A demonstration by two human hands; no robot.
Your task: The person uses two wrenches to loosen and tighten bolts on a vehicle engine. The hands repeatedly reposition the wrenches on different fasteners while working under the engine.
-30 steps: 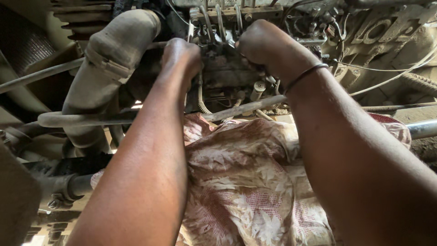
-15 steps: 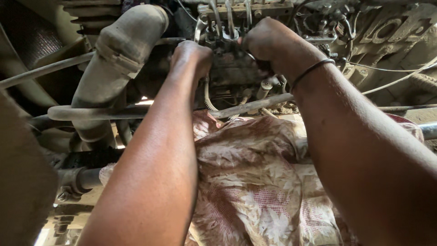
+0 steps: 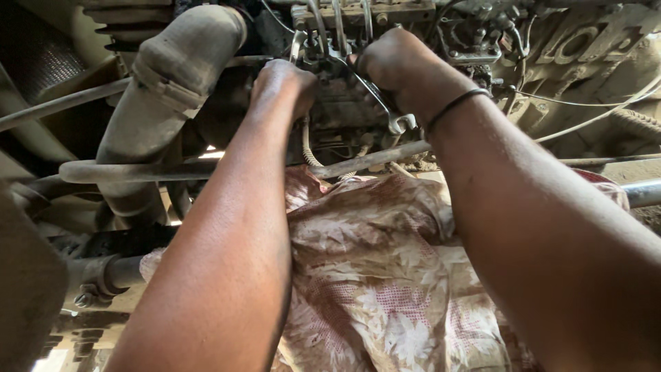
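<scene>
Head view: both hands up against grimy engine block point(image 3: 344, 103). Right hand point(image 3: 396, 65) closed around metal wrench point(image 3: 375, 96); wrench's open end pokes out below wrist, near black wristband point(image 3: 454, 107). Left hand point(image 3: 282, 86) curled into fist against engine, what it grips hidden. Thick dusty hose point(image 3: 165, 83) just left. Stained patterned cloth point(image 3: 372, 275) spread below forearms.
</scene>
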